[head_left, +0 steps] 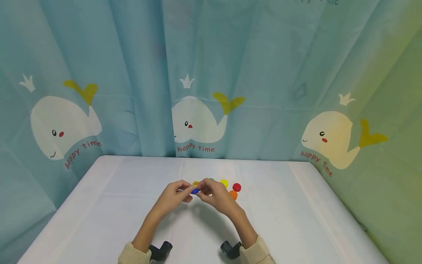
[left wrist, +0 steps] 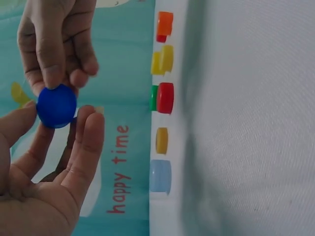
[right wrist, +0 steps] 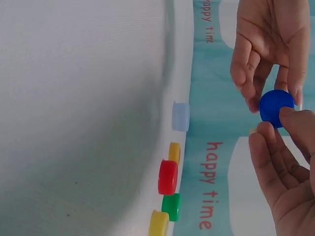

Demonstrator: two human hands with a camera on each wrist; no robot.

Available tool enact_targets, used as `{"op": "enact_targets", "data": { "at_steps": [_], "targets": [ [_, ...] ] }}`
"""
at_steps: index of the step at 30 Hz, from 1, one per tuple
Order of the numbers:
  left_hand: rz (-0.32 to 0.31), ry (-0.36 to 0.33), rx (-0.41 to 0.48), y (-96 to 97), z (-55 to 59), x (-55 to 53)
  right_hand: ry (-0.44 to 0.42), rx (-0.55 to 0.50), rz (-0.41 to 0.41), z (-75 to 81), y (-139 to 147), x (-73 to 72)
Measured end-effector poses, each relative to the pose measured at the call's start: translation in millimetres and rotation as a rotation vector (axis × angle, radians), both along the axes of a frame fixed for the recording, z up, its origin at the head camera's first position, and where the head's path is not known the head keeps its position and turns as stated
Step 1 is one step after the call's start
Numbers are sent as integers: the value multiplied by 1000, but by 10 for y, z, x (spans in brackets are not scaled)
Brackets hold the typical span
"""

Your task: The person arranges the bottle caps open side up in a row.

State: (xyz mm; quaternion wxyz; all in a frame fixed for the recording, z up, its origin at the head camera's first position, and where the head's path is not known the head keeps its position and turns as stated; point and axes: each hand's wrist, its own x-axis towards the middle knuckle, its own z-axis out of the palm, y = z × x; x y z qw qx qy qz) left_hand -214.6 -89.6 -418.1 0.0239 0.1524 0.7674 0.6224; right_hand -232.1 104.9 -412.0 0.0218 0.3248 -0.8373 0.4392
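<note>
Nearest you, beige cuffs [head_left: 133, 253]. Your left hand [head_left: 173, 195] and right hand [head_left: 215, 194] both pinch the blue disc [left wrist: 56, 106] between thumb and fingertips, other fingers loosely bent — it's held above the bench [head_left: 125, 220], between them. Slip risk: hold is fingertip-only on a smooth rim; one hand letting go too soon could drop it, and it might roll. Looks like plastic, round, flat. Beyond, on the white, fine-grained bench: squat round red disc [head_left: 236, 187], orange disc [head_left: 233, 194], yellow disc [head_left: 224, 182]. Far back — creased curtain [head_left: 263, 55], whale print [head_left: 62, 124].

Red "happy time" lettering [head_left: 196, 148], repeated, blue-green curtain [head_left: 273, 73]
</note>
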Motion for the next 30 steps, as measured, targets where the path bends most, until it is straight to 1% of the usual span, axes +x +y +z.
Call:
{"op": "enact_targets", "data": {
  "at_steps": [2,6,10,13,17,21,26,28,30],
  "targets": [
    [1,-14,-15,-9,3,10,-27,4,7,-7,5,1],
    [-26,-17,-67,-53,7,20,-68,-5,27,-22,18,6],
    [-51,26,-167,-129,35,24,-97,-3,48,-19,16,9],
    [-70,46,-209,-173,70,30,-115,20,56,3,4,14],
    [-105,44,-201,-196,92,33,-105,66,55,27,-17,24],
    [-130,49,-196,-185,80,29,-100,128,33,28,-40,30],
    [-113,24,-229,-162,48,37,-92,231,6,33,-70,45],
    [-98,17,-243,-155,31,38,-86,247,9,35,-78,54],
    [-94,18,-253,-147,12,30,-100,258,12,32,-87,64]
  ]
}}
